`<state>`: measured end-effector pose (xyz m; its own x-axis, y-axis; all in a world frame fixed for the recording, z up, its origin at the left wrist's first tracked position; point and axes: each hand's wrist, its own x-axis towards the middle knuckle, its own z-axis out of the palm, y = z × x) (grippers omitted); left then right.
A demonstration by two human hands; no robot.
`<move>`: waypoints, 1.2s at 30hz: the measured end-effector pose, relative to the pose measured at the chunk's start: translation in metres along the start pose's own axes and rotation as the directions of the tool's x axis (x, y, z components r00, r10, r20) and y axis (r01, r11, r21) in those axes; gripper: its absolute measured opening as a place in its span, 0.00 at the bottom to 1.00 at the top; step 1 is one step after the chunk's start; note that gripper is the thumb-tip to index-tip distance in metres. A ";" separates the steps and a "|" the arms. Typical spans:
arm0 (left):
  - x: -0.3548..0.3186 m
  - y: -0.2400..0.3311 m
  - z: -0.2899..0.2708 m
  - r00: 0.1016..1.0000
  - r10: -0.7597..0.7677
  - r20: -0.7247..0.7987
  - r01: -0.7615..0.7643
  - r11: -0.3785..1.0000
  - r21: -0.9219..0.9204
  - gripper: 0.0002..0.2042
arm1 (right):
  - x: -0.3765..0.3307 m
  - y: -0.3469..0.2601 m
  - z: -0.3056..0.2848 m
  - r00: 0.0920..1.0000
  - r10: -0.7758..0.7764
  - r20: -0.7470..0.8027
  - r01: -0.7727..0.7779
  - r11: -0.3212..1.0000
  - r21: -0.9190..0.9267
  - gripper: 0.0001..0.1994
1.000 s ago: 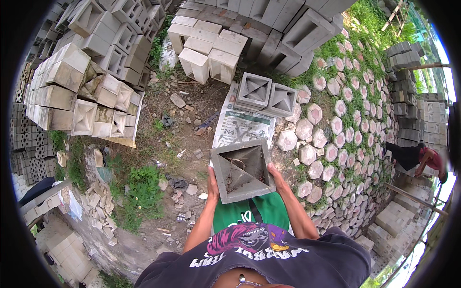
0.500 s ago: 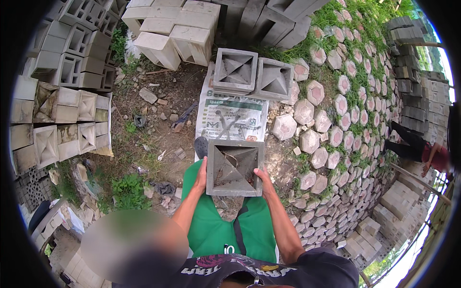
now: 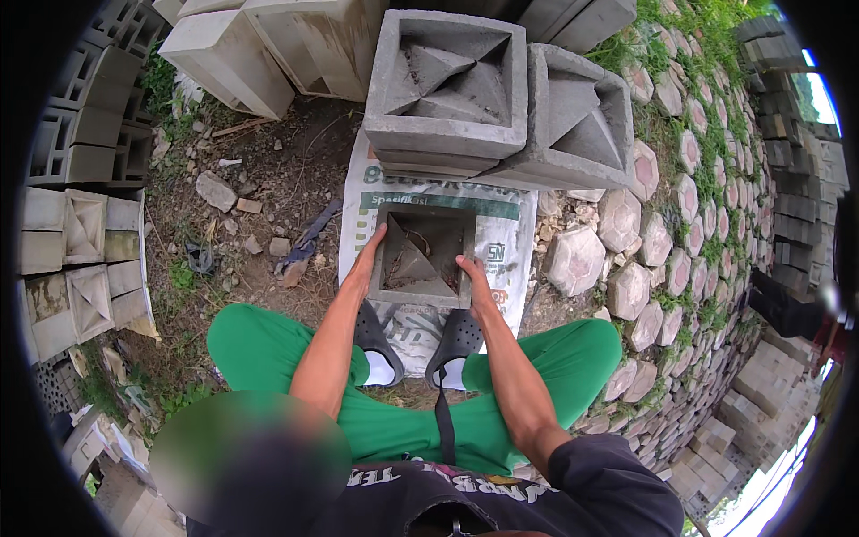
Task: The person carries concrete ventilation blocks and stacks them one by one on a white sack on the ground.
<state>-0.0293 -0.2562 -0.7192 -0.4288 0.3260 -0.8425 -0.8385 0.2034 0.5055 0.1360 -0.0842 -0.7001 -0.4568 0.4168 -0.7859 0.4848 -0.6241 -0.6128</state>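
Observation:
A square grey concrete vent block (image 3: 420,255) with a pyramid-shaped hollow rests on a printed white sack (image 3: 514,246) spread on the ground. My left hand (image 3: 365,261) grips its left side and my right hand (image 3: 474,282) grips its right side. Just beyond it stand two matching concrete blocks, one straight ahead (image 3: 447,85) and one to its right (image 3: 577,125), tilted. I am crouched, with green trousers (image 3: 268,345) and dark clogs (image 3: 455,340) just behind the held block.
Stacks of pale concrete blocks (image 3: 85,237) line the left side and the far edge (image 3: 268,40). A slope paved with hexagonal stones (image 3: 626,286) and grass rises on the right. Stone scraps (image 3: 216,190) litter the bare dirt on the left.
The block was held up at chest height; now it is lowered onto the sack in front of my feet. I have crouched, and the two standing blocks are much closer.

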 end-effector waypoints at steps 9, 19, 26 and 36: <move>0.053 0.015 0.008 0.995 -0.068 0.068 0.066 0.997 0.028 0.31 | 0.113 0.004 0.000 0.992 0.005 0.127 -0.014 0.998 0.065 0.39; 0.097 -0.022 -0.015 0.995 0.100 0.026 -0.103 0.986 0.131 0.22 | 0.107 0.015 0.000 0.991 -0.121 0.057 0.124 0.991 -0.053 0.34; 0.106 -0.045 -0.009 0.938 0.340 -0.072 -0.323 0.928 0.185 0.24 | 0.113 0.031 0.002 0.964 -0.246 -0.106 0.198 0.920 -0.338 0.31; 0.093 -0.032 -0.005 0.917 0.398 -0.021 -0.377 0.882 0.284 0.24 | 0.116 0.034 0.001 0.951 -0.294 -0.101 0.211 0.849 -0.484 0.30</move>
<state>-0.0440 -0.2371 -0.8153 -0.7344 0.3606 -0.5750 -0.4822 0.3192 0.8159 0.0990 -0.0575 -0.8117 -0.5014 0.6462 -0.5754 0.6765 -0.1219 -0.7263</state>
